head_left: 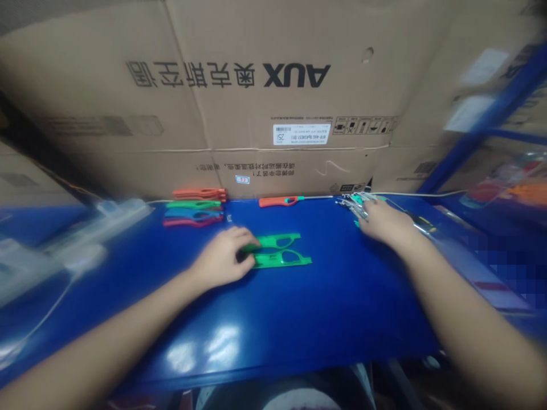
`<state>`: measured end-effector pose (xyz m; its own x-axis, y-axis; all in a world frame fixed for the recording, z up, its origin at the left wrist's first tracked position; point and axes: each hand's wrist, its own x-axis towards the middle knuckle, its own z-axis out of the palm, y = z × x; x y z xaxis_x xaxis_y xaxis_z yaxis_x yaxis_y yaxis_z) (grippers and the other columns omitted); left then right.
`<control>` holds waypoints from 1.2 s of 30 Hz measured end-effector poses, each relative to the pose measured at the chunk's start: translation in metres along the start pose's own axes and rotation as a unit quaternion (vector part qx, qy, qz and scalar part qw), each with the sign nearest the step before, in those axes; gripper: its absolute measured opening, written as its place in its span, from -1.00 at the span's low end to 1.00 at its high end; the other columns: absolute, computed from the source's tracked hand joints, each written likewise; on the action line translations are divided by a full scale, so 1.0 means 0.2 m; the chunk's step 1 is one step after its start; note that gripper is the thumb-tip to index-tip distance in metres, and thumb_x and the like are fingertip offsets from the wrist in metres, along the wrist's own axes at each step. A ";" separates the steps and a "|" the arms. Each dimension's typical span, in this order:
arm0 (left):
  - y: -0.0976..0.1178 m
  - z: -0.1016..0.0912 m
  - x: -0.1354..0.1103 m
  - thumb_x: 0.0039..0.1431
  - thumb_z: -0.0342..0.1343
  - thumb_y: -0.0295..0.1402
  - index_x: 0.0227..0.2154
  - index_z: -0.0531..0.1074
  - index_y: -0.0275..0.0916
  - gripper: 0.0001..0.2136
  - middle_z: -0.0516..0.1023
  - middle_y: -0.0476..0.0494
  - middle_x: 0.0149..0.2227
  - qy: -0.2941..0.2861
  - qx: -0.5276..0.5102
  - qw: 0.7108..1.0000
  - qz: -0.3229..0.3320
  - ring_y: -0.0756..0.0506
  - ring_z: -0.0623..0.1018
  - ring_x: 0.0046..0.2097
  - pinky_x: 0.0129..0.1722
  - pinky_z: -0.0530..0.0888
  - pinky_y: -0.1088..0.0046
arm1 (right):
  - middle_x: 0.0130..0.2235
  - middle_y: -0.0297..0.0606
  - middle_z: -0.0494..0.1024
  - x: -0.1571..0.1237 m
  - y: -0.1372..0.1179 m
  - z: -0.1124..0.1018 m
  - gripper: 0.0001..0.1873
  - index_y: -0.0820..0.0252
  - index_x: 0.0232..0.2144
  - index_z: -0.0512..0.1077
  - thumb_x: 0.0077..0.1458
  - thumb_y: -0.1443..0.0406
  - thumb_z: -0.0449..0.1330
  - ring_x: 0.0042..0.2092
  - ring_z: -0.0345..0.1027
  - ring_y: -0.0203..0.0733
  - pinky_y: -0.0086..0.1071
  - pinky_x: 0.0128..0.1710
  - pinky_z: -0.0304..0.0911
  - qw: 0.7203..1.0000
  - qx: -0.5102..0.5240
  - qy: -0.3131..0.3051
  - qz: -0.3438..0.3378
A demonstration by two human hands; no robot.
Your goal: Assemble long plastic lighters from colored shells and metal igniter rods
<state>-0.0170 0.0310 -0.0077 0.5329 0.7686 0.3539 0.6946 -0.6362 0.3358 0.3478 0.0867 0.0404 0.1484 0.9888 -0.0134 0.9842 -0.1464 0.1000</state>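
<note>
Left hand (224, 256) grasps, with bent fingers and thumb, the left ends of two green casings (270, 261), which lie flat, side by side, near the middle of the table (333, 319). From them, wide blue surface extends to the near edge, giving room for moving. At the far edge, the orange lighter (273, 201) and the stack of coloured casings (194, 208) lie before the cardboard (239, 119). Upside down on it is read "AUX", and "25" on its white label (299, 135). Right hand (382, 219) touches thin metal parts (356, 206) near this far edge; I cannot tell if it grips any.
</note>
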 end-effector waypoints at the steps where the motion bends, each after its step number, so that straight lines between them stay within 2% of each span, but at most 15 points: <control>1: 0.00 0.00 0.00 0.11 0.13 -0.43 -0.18 0.56 -0.22 -0.78 0.59 -0.17 -0.14 0.001 0.008 1.000 -0.001 -0.21 0.54 -0.10 -0.05 0.49 0.20 | 0.09 0.13 0.48 0.02 0.03 -0.01 -0.64 0.25 0.00 0.46 0.19 0.23 0.13 0.03 0.45 0.21 -0.14 -0.16 0.37 0.999 -0.009 -0.025 0.027; 5: 0.02 0.00 0.00 0.23 0.16 -0.27 -0.10 0.53 -0.21 -0.76 0.58 -0.20 -0.10 -0.002 0.010 1.000 0.017 -0.23 0.53 -0.06 -0.01 0.47 0.17 | -0.07 0.04 0.59 0.06 0.09 -0.01 -0.78 0.19 -0.22 0.53 0.10 0.23 0.19 -0.07 0.50 0.13 -0.20 -0.24 0.35 0.995 -0.014 -0.081 0.049; 7: 0.04 0.00 0.00 0.26 0.16 -0.20 -0.04 0.52 -0.18 -0.73 0.57 -0.19 -0.05 -0.013 0.004 0.999 0.029 -0.24 0.52 0.00 0.04 0.44 0.14 | -0.08 0.01 0.60 0.07 0.09 0.00 -0.78 0.17 -0.23 0.53 0.05 0.26 0.21 -0.07 0.50 0.12 -0.22 -0.25 0.35 0.996 -0.011 -0.081 0.044; 12: 0.04 0.01 0.00 0.26 0.19 -0.12 -0.01 0.49 -0.12 -0.68 0.55 -0.19 0.02 -0.034 0.002 0.999 0.041 -0.25 0.49 0.08 0.10 0.41 0.13 | -0.02 0.13 0.57 0.10 0.10 0.03 -0.59 0.24 -0.02 0.47 0.06 0.24 0.19 -0.05 0.50 0.14 -0.19 -0.25 0.37 0.997 -0.002 -0.058 0.054; 16: 0.04 0.00 0.00 0.26 0.18 -0.15 -0.09 0.51 -0.14 -0.75 0.54 -0.19 0.01 -0.043 0.000 0.998 0.053 -0.23 0.50 0.05 0.06 0.43 0.16 | -0.09 0.10 0.59 0.13 0.12 0.05 -0.70 0.23 -0.15 0.53 0.04 0.25 0.22 -0.08 0.51 0.13 -0.20 -0.26 0.36 0.997 0.008 -0.057 0.051; 21: 0.05 -0.02 0.00 0.24 0.19 -0.16 -0.17 0.51 -0.16 -0.78 0.56 -0.18 -0.03 -0.050 0.021 0.997 0.058 -0.23 0.52 0.00 0.02 0.44 0.15 | -0.09 0.04 0.59 0.14 0.12 0.05 -0.71 0.18 -0.18 0.50 -0.03 0.32 0.23 -0.10 0.52 0.12 -0.23 -0.29 0.34 0.997 0.023 -0.042 0.066; 26: 0.06 -0.04 0.00 0.24 0.18 -0.17 -0.19 0.51 -0.17 -0.79 0.58 -0.16 -0.07 -0.057 0.036 0.996 0.055 -0.23 0.55 -0.02 0.00 0.46 0.17 | -0.08 0.00 0.59 0.11 0.11 0.02 -0.75 0.13 -0.17 0.45 0.04 0.28 0.17 -0.08 0.49 0.12 -0.24 -0.28 0.28 0.997 0.047 0.008 0.060; 29: 0.06 -0.03 -0.01 0.23 0.18 -0.19 -0.19 0.51 -0.17 -0.80 0.60 -0.16 -0.08 -0.054 0.033 0.997 0.053 -0.21 0.58 -0.06 -0.02 0.49 0.22 | -0.17 -0.08 0.59 0.09 0.10 0.01 -0.83 0.12 -0.25 0.40 0.05 0.27 0.15 -0.14 0.47 0.07 -0.27 -0.29 0.23 0.992 0.091 0.078 0.034; 32: 0.05 -0.03 -0.01 0.24 0.16 -0.19 -0.19 0.50 -0.17 -0.81 0.62 -0.17 -0.08 -0.056 0.035 0.996 0.053 -0.20 0.60 -0.08 -0.04 0.51 0.26 | -0.34 -0.20 0.55 0.07 0.07 0.01 -0.92 0.11 -0.38 0.34 0.01 0.28 0.16 -0.29 0.41 -0.07 -0.34 -0.32 0.20 0.972 0.188 0.137 -0.033; 34: 0.05 -0.04 -0.01 0.25 0.15 -0.18 -0.19 0.49 -0.16 -0.81 0.62 -0.17 -0.09 -0.064 0.042 0.996 0.050 -0.20 0.62 -0.09 -0.08 0.52 0.29 | -0.40 -0.26 0.52 0.05 0.02 0.01 -0.93 0.12 -0.41 0.32 0.00 0.28 0.16 -0.36 0.36 -0.16 -0.37 -0.33 0.20 0.951 0.261 0.147 -0.077; 36: 0.04 -0.06 -0.01 0.24 0.15 -0.19 -0.18 0.49 -0.16 -0.81 0.62 -0.16 -0.11 -0.076 0.047 0.995 0.045 -0.20 0.62 -0.11 -0.11 0.52 0.31 | -0.43 -0.29 0.51 0.03 -0.03 0.02 -0.95 0.13 -0.41 0.34 0.03 0.28 0.12 -0.40 0.34 -0.19 -0.38 -0.35 0.21 0.929 0.329 0.125 -0.111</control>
<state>-0.0179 0.0231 0.0047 0.6574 0.7143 0.2400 0.6791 -0.6996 0.2220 0.3434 0.0933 0.0359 -0.0124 0.9601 0.2792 0.8458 0.1590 -0.5092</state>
